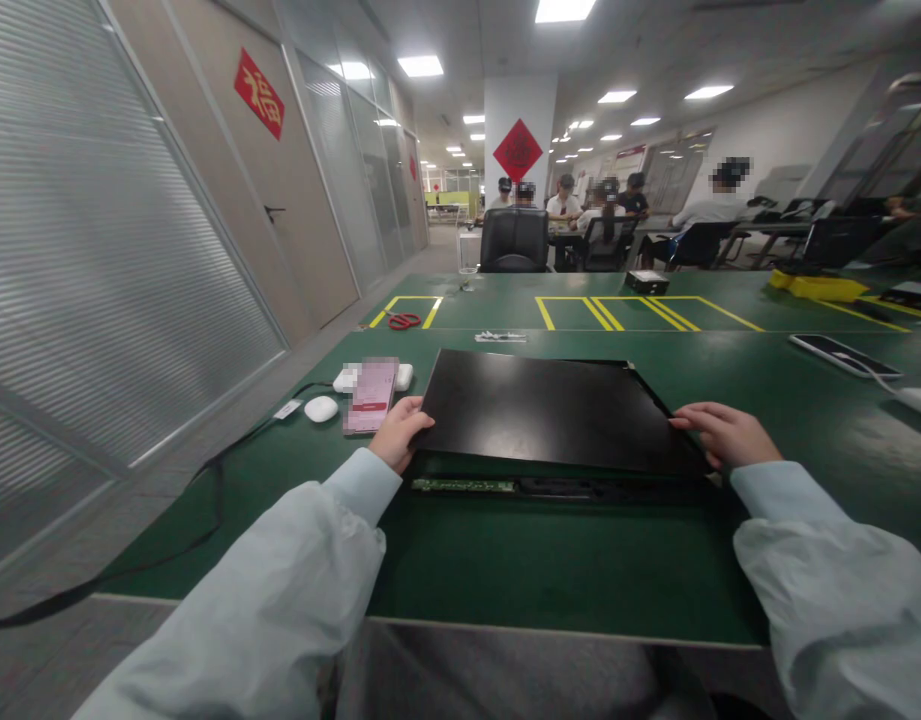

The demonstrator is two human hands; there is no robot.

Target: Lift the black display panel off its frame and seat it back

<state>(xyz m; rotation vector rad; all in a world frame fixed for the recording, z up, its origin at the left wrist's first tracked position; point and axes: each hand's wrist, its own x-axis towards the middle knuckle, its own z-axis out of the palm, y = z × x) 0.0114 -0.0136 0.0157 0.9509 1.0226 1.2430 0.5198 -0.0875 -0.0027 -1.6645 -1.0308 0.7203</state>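
A large flat black panel [550,410] lies in front of me on the green table [520,560], its near edge raised a little. Under that edge shows a narrow green circuit strip [464,485] and dark parts. My left hand [398,432] grips the panel's near left corner, fingers curled round the edge. My right hand [722,432] holds the near right corner, fingers laid over the top and thumb below.
Left of the panel lie a pink phone [371,397], a white mouse [321,408] and a black cable [205,480] running off the table. Red scissors [402,320], a small black box [646,282] and a tablet [842,354] sit farther back. Several people sit at tables behind.
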